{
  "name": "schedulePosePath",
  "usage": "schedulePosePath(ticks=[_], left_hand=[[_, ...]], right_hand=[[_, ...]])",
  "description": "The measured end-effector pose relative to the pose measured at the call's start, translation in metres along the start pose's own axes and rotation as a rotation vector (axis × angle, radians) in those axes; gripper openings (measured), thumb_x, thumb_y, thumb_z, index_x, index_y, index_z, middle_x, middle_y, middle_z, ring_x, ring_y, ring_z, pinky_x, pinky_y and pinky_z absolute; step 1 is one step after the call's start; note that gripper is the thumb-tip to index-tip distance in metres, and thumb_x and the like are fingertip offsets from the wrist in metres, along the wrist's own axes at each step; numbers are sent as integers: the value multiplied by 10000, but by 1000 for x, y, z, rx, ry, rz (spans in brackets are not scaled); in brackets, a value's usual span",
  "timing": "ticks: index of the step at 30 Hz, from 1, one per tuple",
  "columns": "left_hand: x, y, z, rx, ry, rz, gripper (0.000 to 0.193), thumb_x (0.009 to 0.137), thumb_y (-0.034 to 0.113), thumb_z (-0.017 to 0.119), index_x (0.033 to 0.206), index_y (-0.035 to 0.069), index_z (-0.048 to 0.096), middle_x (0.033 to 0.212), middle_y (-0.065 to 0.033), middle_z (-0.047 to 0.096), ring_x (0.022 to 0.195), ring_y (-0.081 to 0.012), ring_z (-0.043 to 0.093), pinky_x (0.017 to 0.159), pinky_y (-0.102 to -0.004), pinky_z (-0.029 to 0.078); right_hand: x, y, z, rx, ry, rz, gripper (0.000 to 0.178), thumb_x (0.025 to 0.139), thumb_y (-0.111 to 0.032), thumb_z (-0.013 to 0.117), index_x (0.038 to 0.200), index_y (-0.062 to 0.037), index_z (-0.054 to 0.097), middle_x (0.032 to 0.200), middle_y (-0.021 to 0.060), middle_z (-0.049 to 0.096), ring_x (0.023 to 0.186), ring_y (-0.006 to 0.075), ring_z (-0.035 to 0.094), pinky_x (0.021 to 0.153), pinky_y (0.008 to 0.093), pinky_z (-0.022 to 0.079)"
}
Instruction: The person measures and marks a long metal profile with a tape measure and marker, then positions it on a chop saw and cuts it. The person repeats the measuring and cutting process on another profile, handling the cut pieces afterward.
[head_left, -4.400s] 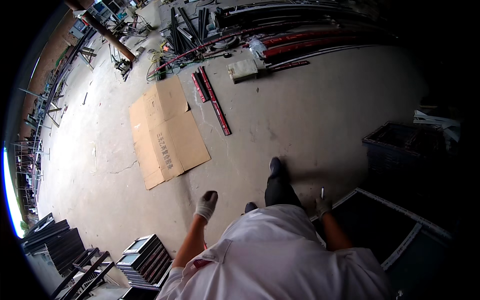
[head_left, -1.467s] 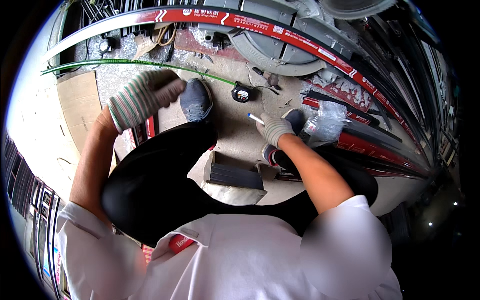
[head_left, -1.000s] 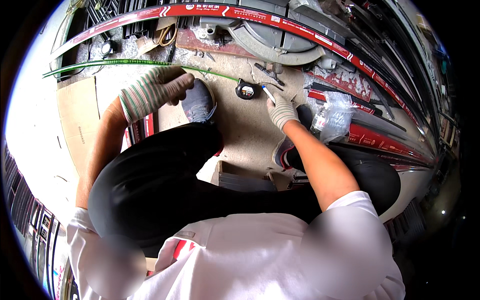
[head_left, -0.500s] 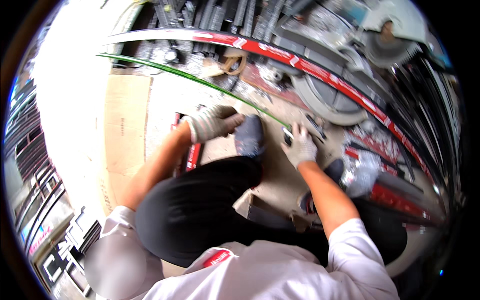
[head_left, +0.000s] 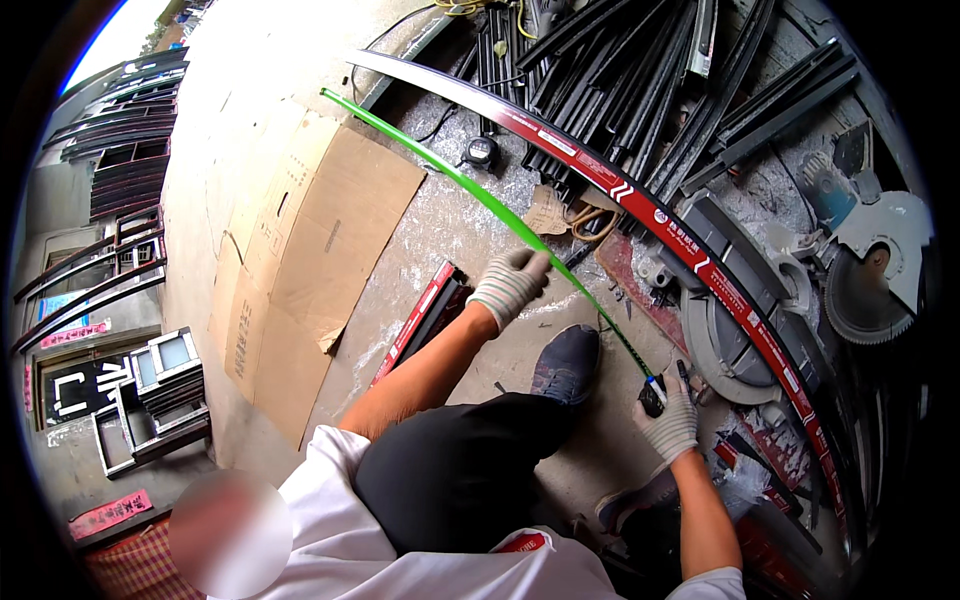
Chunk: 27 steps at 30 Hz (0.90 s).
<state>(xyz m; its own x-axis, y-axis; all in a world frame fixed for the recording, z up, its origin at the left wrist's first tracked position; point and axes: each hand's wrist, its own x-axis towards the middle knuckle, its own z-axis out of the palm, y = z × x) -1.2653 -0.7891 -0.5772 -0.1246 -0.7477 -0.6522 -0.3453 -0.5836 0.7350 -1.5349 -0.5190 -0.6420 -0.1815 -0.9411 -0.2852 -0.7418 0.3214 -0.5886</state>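
A long green tape measure blade (head_left: 447,170) runs slantwise from the upper left down to my right hand (head_left: 670,425). That gloved hand is closed around the black tape measure case (head_left: 652,400), with a white, blue-tipped pen-like stick (head_left: 656,386) beside it. My left hand (head_left: 510,288), in a striped knit glove, has its fingers curled against the blade near its middle; the fingertips partly hide the contact. Beyond the blade, a long black bar with a red-and-white printed film (head_left: 640,205) lies in a similar slant.
Flattened cardboard (head_left: 310,240) covers the floor at left, near short red-and-black profiles (head_left: 420,320). A second tape measure (head_left: 481,153) lies farther off. A circular-blade cutting saw (head_left: 870,290) stands at right. Black profiles (head_left: 620,90) are heaped at the back. My shoe (head_left: 565,365) is between my hands.
The view has turned, showing more of the left side and the far heap. My left hand has come from near the shoe up to the green blade. My right hand still grips the case.
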Motion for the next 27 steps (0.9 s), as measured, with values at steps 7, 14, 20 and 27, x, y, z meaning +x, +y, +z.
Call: schedulePosePath(ticks=[7, 14, 20, 27], left_hand=[[52, -20, -60, -245, 508, 11, 674, 957, 574, 623, 1315, 13, 517, 1106, -125, 624, 964, -227, 624, 794, -383, 545], [70, 16, -55, -861, 247, 12, 461, 1073, 460, 478, 1261, 42, 533, 1087, -182, 680, 977, -315, 679, 859, -443, 571], [81, 33, -69, -768, 240, 232, 324, 1073, 365, 506, 1102, 68, 633, 896, -81, 707, 762, -232, 671, 725, -402, 586], [91, 72, -34, -626, 83, 261, 241, 1067, 300, 545, 1108, 74, 617, 899, -68, 661, 700, -200, 661, 652, -364, 598]], right_hand=[[3, -51, -84, 132, -141, -30, 653, 721, -312, 792, 1256, -8, 572, 1038, 248, 650, 949, 437, 643, 855, 505, 538], [2, -75, -136, 37, -239, -28, 605, 729, -340, 786, 1212, -12, 624, 1001, 243, 662, 923, 422, 667, 837, 492, 555], [2, -55, -162, 89, -204, -43, 620, 731, -288, 780, 1231, 34, 604, 1080, 265, 656, 984, 425, 660, 903, 478, 543], [3, -11, -205, 101, -157, 32, 618, 744, -216, 746, 1290, 18, 574, 1100, 233, 637, 999, 372, 656, 925, 450, 527]])
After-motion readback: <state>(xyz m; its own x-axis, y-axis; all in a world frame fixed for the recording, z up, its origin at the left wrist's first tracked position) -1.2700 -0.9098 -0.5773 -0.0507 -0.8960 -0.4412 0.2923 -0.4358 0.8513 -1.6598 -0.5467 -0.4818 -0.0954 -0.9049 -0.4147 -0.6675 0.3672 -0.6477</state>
